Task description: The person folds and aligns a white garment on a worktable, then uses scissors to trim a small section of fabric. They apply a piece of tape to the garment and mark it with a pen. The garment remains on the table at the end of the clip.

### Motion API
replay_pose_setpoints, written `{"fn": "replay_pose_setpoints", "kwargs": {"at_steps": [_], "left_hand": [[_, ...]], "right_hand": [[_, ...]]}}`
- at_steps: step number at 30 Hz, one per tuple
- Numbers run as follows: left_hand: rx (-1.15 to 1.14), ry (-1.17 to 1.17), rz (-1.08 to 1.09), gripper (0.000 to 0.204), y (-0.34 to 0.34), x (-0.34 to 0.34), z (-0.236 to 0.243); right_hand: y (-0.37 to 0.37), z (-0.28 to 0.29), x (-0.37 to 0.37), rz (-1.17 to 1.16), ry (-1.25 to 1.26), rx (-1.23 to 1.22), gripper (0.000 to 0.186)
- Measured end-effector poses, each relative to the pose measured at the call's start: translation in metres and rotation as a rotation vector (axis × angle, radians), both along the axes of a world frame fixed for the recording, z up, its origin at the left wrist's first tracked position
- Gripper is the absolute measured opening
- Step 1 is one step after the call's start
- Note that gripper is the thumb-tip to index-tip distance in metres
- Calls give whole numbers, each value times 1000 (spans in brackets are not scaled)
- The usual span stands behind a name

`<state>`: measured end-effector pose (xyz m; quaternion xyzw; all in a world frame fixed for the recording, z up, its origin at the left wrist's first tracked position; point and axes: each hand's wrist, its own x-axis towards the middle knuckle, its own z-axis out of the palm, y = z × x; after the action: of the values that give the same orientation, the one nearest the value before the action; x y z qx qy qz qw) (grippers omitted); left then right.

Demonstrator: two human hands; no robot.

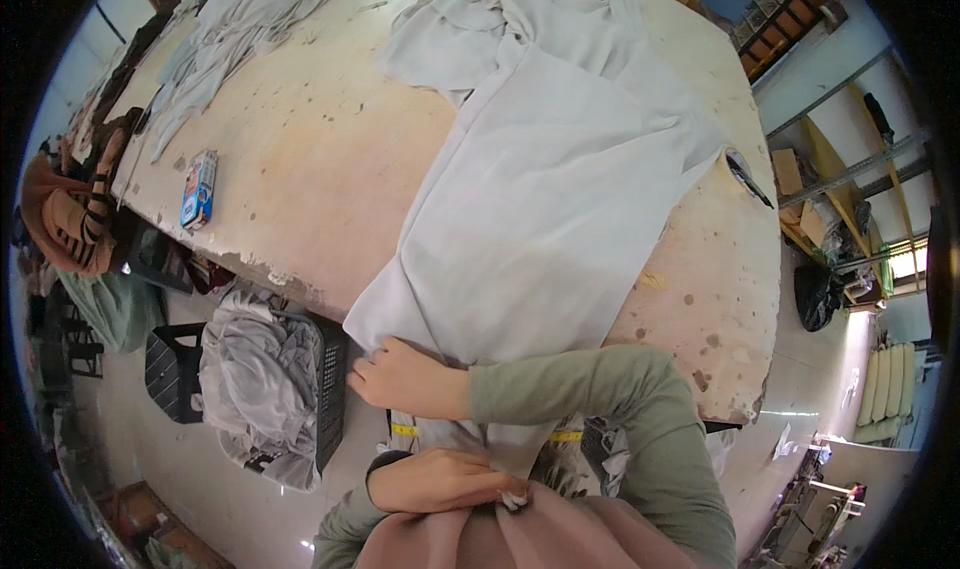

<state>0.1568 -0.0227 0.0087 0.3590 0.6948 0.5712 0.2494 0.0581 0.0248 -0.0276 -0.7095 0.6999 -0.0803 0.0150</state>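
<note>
Two hands, one cloth in work: the grey cloth point(540, 209) lies lengthwise on the one table point(300, 169), its near end hanging over the edge toward the person; the right hand point(405, 377), crossed over to the left, lies on its near left corner, whether gripping or only resting I cannot tell; the left hand point(435, 482), below it at the chest, has its fingertips closed on one small pale bit point(513, 500), too small to make out.

One more heap point(250, 29) of grey cloth lies at the table's far left; one blue box point(199, 189) sits near the left edge, its contents hidden; one dark tool point(750, 179) lies by the right edge.

Containers: one black crate point(332, 389) on the floor, piled with crumpled grey fabric point(258, 364); one black bag point(818, 297) at right, contents hidden; one co-worker point(75, 214) at left.
</note>
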Motion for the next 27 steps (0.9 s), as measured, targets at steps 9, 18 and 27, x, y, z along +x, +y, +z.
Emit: {"fn": "replay_pose_setpoints", "kwargs": {"at_steps": [9,18,27], "left_hand": [[211,10,-216,31,19,-18,-6],[114,-220,-291,24,51,-21,-22],[-3,-126,-256,21,66,-27,-27]], "right_hand": [[145,16,-112,-988,-791,-938,36],[280,-1,-164,-1404,-1056,-487,49],[283,-8,-173,-1479,-637,-849,32]]}}
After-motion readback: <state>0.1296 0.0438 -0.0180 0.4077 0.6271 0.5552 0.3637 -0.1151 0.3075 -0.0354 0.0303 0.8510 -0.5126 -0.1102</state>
